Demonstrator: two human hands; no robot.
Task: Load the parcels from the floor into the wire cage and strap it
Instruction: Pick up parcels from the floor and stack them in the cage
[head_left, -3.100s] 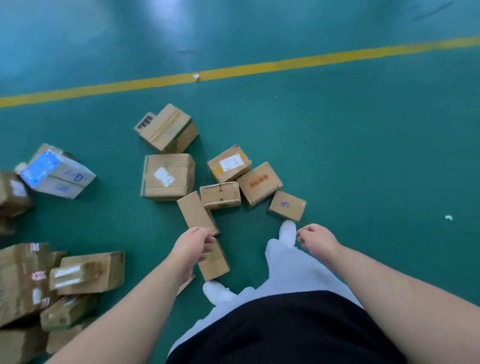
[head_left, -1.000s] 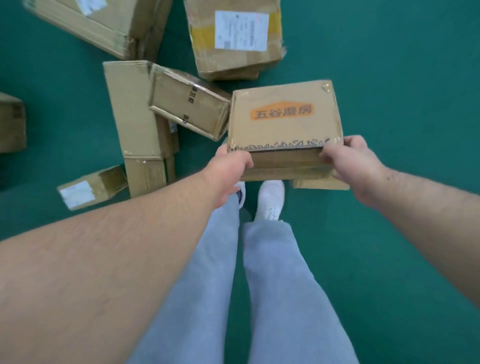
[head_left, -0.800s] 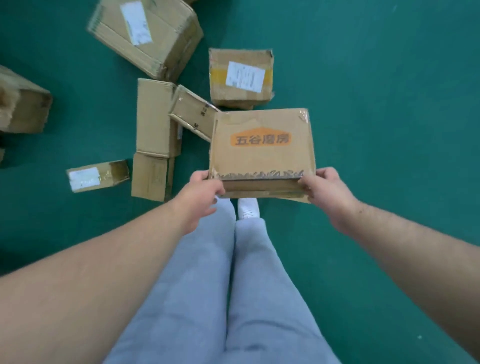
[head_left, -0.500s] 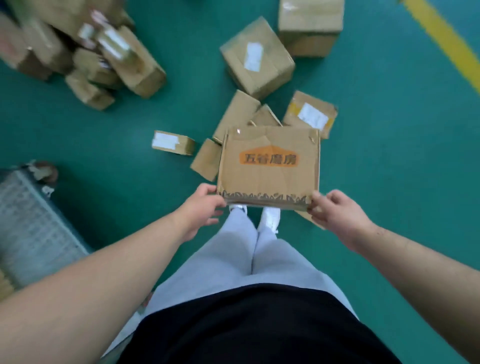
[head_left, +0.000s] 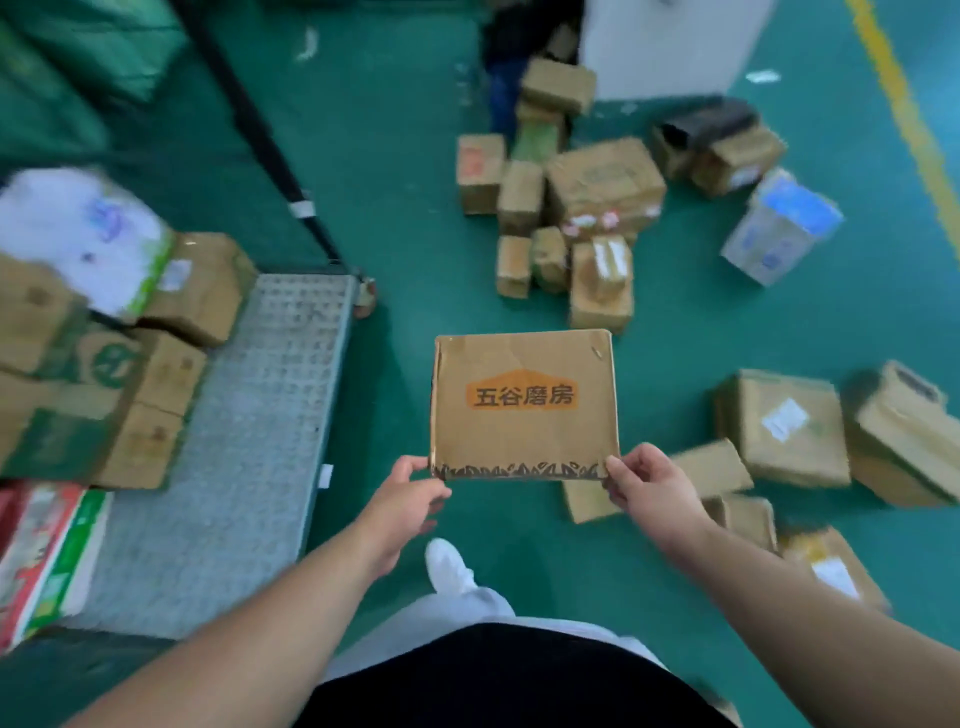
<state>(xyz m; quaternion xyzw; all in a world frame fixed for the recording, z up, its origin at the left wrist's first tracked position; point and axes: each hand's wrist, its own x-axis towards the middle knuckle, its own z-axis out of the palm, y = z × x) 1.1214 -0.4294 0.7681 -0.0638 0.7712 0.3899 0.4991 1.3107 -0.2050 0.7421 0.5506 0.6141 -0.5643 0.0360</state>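
Box (head_left: 524, 405) held above floor (head_left: 675, 332), right of wire cage (head_left: 270, 395).
Left grip (head_left: 402, 512) and right grip (head_left: 652, 491) each pinch a near corner, label up.

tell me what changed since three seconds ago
The left hand and right hand took the orange-label box off the floor and hold it by its near corners. The view swung left to the wire cage. Grip unchanged for the last second; other parcels stay on the floor.

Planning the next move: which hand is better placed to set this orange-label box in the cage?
Left, likely: the left hand grips the box corner nearer the cage floor; the right hand holds the far corner.
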